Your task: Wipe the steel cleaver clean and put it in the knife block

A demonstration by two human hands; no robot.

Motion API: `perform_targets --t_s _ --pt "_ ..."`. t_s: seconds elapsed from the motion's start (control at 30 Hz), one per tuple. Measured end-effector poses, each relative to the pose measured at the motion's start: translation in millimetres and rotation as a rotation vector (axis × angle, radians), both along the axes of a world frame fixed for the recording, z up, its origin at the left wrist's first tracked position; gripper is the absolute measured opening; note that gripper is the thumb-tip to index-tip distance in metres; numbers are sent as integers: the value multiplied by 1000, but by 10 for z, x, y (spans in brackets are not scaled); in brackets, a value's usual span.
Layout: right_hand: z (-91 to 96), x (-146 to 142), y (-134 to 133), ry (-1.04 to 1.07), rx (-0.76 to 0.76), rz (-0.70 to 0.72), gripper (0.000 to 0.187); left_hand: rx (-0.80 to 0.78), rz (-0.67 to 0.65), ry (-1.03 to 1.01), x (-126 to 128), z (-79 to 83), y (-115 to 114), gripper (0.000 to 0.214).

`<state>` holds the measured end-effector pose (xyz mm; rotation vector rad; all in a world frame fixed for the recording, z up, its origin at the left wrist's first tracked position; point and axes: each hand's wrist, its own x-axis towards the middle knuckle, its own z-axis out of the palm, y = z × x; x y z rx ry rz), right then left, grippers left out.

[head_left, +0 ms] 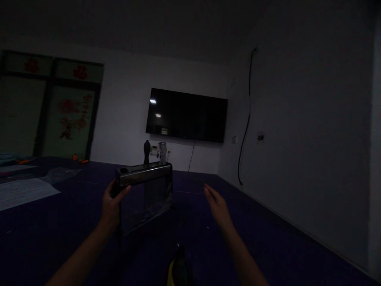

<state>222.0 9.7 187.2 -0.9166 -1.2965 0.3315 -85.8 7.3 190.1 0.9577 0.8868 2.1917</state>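
Note:
My left hand (111, 204) grips the near left end of a clear-sided box (145, 198) with a dark, glossy top edge, its thumb lying on the front face. The box stands upright on the dark blue tabletop (190, 222). At its far end a dark rounded handle-like piece (147, 151) and a clear, shiny upright piece (162, 153) rise above the top edge; I cannot tell whether they are joined to it. To the right of the box, my right hand (218, 204) hovers with fingers stretched out and nothing in it.
A yellow and black object (178, 270) lies at the near edge. To the left are printed sheets (26, 192), crumpled clear plastic (61, 174) and small orange pieces (83, 161). A wall-mounted television (187, 115) hangs ahead; a black cable (245, 131) runs down the right wall.

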Motion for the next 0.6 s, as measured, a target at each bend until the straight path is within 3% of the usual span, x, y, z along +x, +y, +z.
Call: perform_targets --t_s 0.13,0.23,0.37,0.6 --pt "111 -54 32 58 -5 123 67 -10 -292 -98 318 104 -148 63" --pt "202 -50 -53 88 -4 226 77 2 -425 -103 568 92 -281 61" --pt "314 21 -273 147 -78 425 81 -29 -527 -81 825 14 -445 63" --pt "343 60 -375 239 -23 448 76 11 -572 -32 865 -144 -389 80"
